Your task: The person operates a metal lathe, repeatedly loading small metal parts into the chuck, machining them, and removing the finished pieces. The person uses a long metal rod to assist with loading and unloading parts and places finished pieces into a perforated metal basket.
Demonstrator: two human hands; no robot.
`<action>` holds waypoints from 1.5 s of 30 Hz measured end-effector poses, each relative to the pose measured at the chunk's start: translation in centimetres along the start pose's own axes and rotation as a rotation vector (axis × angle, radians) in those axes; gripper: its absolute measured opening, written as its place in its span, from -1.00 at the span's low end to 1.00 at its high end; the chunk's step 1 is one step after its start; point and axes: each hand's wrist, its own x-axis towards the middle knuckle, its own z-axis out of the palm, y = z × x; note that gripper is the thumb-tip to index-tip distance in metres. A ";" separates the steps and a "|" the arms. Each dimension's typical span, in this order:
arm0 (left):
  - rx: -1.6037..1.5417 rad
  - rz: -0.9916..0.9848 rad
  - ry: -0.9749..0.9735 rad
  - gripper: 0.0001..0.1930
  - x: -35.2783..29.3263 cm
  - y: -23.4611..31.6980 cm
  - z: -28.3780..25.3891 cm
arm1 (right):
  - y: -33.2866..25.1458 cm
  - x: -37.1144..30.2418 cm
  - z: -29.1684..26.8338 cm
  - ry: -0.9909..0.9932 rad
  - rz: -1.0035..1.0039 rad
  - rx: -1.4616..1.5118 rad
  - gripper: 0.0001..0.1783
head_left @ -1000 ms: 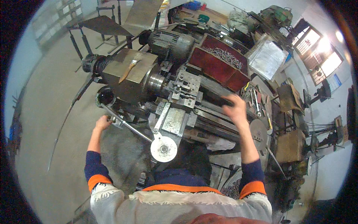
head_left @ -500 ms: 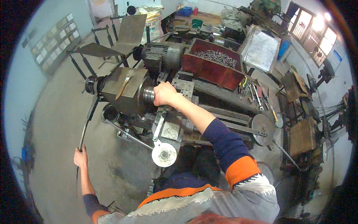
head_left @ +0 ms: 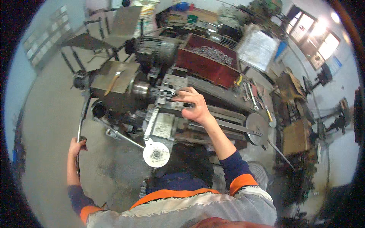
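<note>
At the left, my left hand is wrapped round a long metal lever that slopes down from the left end of a lathe. My right hand is just right of the lathe's tool post. Its fingers are parted and reach toward the post, with a short dark piece showing by the thumb; whether they touch it I cannot tell. Left of the post is the round shiny chuck, set against the boxy headstock. A wooden-handled brush lies on top of the headstock.
Behind the lathe stands a red bin of small metal parts, beside a motor. Wrenches lie at the bin's right. A white handwheel juts toward me. Metal chairs stand at the far left, more machinery at the right.
My right hand has left the chuck and moved right, past the tool post, its fingers opening. My left hand stays on the lever. The whole view has shifted slightly.
</note>
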 end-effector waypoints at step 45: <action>-0.054 -0.185 0.060 -0.67 6.6 -5.1 -2.8 | -4.5 -54.5 -17.0 -0.210 1.864 -0.801 -0.65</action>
